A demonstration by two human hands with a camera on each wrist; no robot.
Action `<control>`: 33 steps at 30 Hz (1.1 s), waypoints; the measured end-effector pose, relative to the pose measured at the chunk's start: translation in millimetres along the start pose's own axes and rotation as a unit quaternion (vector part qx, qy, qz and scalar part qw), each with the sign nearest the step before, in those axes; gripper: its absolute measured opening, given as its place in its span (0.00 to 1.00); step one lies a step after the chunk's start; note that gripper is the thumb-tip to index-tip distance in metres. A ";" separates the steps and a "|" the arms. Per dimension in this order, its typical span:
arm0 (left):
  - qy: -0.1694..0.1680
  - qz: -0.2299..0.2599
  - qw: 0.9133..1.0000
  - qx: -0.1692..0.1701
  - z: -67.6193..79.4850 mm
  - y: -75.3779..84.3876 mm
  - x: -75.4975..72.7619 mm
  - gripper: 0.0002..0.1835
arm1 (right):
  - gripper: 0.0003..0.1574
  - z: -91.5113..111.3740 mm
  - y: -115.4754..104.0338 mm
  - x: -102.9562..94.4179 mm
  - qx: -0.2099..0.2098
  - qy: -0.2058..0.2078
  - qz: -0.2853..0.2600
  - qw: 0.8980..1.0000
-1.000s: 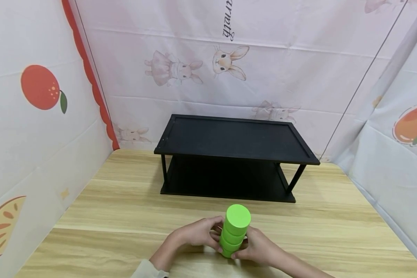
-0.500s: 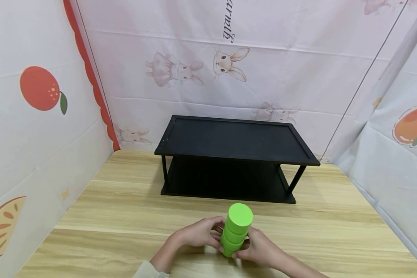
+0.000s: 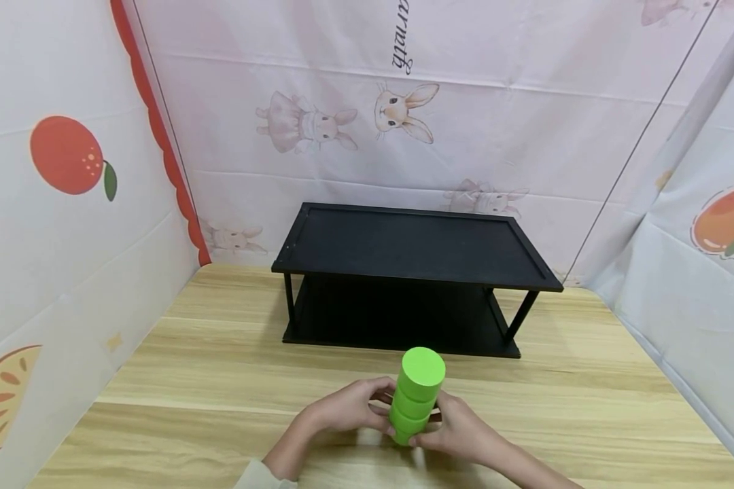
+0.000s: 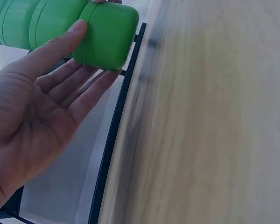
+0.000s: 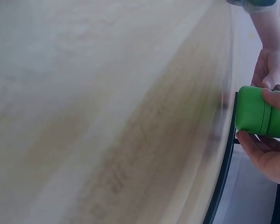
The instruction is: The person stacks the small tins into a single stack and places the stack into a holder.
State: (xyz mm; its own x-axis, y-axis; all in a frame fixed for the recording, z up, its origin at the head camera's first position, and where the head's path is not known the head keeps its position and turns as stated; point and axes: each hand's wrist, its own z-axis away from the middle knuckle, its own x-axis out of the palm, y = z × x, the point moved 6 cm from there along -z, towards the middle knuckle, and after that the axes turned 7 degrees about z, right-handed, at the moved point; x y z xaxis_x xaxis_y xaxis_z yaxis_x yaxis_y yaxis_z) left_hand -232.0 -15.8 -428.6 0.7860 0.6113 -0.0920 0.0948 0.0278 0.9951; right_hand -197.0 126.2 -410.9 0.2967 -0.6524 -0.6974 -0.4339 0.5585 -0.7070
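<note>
A bright green cylinder, ringed by grooves like a stack of round tubs, stands nearly upright between both hands in front of the black rack. My left hand grips its lower part from the left. In the left wrist view, that thumb lies across the cylinder with fingers behind it. From the other side, my right hand holds the same lower part. The right wrist view shows its thumb and fingers around the smooth base. The cylinder's bottom is held close over the wooden table.
A black two-tier rack stands behind the hands, at the back of the wooden table. Printed cloth walls enclose the table at the back and both sides.
Both hands have raised the green cylinder slightly, and it has shifted a little to the right. The rack has stayed in place.
</note>
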 end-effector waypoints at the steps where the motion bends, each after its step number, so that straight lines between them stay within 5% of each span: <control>1: -0.001 0.002 1.000 0.003 -0.2 0.6 0.0 0.28 | 0.34 -0.2 -0.4 -0.9 0.001 0.002 0.003 1.000; 19: -0.001 -0.006 1.000 0.029 1.9 9.0 -2.1 0.31 | 0.35 -2.7 -7.8 -9.5 0.020 0.005 -0.003 1.000; 33: 0.037 -0.034 0.998 0.023 1.7 12.2 -1.8 0.30 | 0.34 -5.2 -8.8 -14.2 0.011 0.001 -0.005 1.000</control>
State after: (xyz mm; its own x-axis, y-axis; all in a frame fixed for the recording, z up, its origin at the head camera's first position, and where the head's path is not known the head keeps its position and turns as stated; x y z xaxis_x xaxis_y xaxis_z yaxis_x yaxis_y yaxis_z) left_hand -231.2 -17.9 -416.3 0.7301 0.6654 -0.1554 0.1762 0.0364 0.9837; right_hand -201.8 127.9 -394.2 0.3001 -0.6591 -0.6896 -0.4113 0.5628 -0.7169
